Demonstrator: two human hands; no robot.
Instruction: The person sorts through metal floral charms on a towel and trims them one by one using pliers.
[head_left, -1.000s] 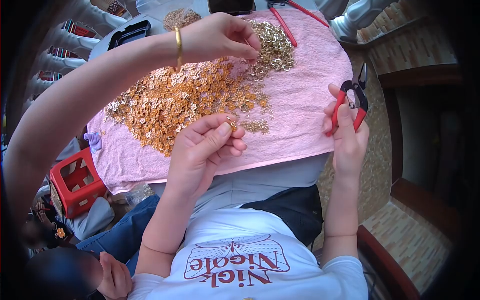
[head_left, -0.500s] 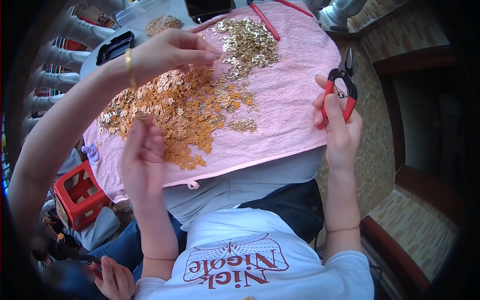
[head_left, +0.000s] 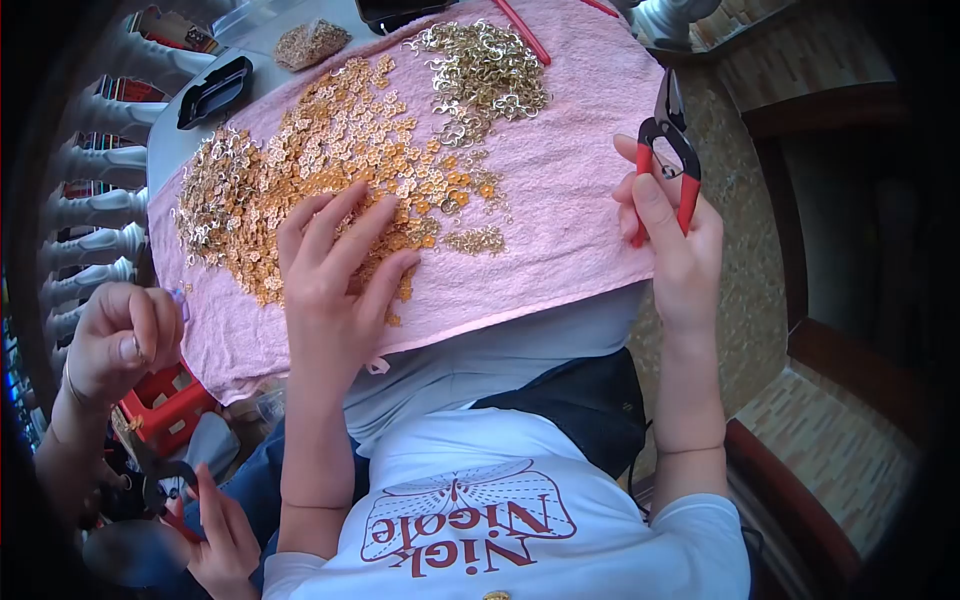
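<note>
My left hand (head_left: 335, 275) is over the near side of a wide pile of small gold flower-shaped pieces (head_left: 350, 130), fingers spread. Its fingertips look to be at the pieces; whether they touch any I cannot tell. At the right edge of the pink towel (head_left: 580, 180), my right hand (head_left: 690, 265) is wrapped around red-and-black-handled pliers (head_left: 690, 160), with the jaws pointing up and away. A heap of gold hook-shaped pieces (head_left: 490, 80) lies beyond the flowers. Closer in is a little patch of tiny gold bits (head_left: 475, 241).
At left, a co-worker's hand (head_left: 115, 340) pinches something small, while their other hand (head_left: 225, 545) holds pliers (head_left: 160, 480). A black tray (head_left: 215, 92), a bag of small pieces (head_left: 312, 45) and a red-handled tool (head_left: 522, 30) sit at the back. A red stool (head_left: 170, 415) stands below.
My left hand has moved right and forward onto the pile, its fingers opening from a pinch on a small gold piece. The co-worker's arm has withdrawn left from the hook-shaped pieces.
</note>
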